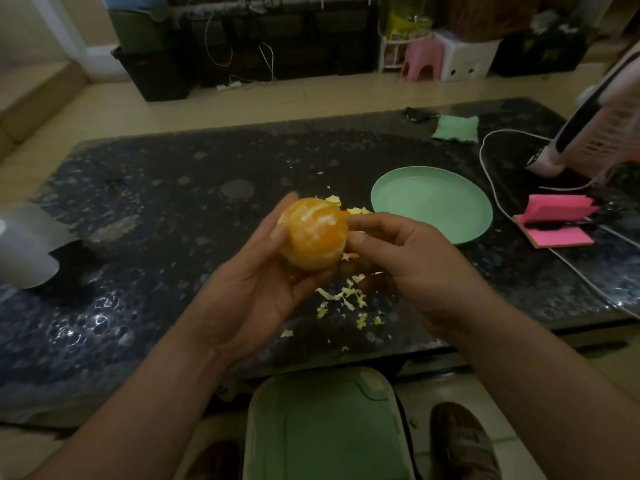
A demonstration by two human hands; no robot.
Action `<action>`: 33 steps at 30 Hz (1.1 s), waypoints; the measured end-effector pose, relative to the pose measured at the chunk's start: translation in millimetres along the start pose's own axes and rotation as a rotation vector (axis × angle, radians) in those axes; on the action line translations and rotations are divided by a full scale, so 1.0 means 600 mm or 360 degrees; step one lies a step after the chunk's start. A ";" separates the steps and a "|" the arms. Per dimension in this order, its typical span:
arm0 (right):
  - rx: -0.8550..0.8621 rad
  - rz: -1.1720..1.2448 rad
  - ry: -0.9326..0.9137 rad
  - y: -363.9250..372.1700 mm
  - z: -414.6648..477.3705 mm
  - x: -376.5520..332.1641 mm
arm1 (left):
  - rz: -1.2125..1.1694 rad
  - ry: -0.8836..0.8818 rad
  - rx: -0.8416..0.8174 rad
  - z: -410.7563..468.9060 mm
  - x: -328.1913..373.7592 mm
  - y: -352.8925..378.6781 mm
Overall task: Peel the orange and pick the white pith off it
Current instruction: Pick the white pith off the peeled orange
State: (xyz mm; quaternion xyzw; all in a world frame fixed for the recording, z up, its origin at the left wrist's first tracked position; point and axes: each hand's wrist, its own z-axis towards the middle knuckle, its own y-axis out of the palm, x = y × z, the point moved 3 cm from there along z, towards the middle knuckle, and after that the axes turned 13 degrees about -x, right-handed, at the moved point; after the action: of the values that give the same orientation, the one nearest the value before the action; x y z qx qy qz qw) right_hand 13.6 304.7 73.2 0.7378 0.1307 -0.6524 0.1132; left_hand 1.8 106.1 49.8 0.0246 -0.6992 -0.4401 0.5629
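Orange [313, 233] was held up in the air above the dark speckled surface [166, 209], near its middle, between both hands. The peel was off the side facing the camera. Bare flesh showed, with white pith in patches across the top.

Left hand [263, 282] was palm up and cupped under and behind the fruit. Its fingers were curled round the far side and its thumb lay along the left edge, gripping it.

Right hand [408, 265] came in from the right, back of the hand up and fingers curled. The tips of thumb and forefinger were drawn close together against the orange's right side, as in a pinch. Whether a bit of pith sat between them could not be told.

Scraps [346, 296] of pale yellow-white peel and pith lay scattered on the surface directly below the hands. A few more lay just beyond the orange, next to the plate.

Green plate [433, 202] sat on the surface to the right of the orange, nothing visible on it.

Pink notepad [554, 223] lay open further right, with something dark lying across it. A white cable [488, 181] looped between plate and pad. A green cloth [455, 128] was at the far edge, and a pale pink appliance [588, 133] stood at the far right corner, blurred.

A grey object [27, 244] stood at the left edge, its kind not clear. A green lidded container [325, 427] was on the floor at the near edge of the surface, with a sandalled foot [464, 441] beside it.
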 end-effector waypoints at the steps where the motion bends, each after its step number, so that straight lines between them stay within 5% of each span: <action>1: 0.0004 -0.0075 -0.0036 0.002 -0.001 -0.002 | 0.0022 0.0000 -0.0004 -0.001 0.003 0.002; 7: -0.0010 -0.0339 -0.0300 0.034 -0.009 -0.007 | 0.0006 0.0043 0.0265 -0.002 0.000 0.002; 15: -0.0039 -0.0640 -0.0488 0.049 -0.011 -0.014 | 0.0006 0.0122 0.0223 -0.005 0.003 -0.015; 33: -0.0072 -0.0835 -0.0341 0.046 -0.010 -0.013 | 0.0431 -0.0011 0.0470 -0.007 0.005 -0.020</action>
State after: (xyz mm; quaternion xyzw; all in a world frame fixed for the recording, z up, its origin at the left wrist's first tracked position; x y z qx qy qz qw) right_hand 27.8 280.5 81.4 0.6028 0.3190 -0.7307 -0.0300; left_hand -1.5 94.4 44.2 0.0110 -0.7550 -0.2532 0.6048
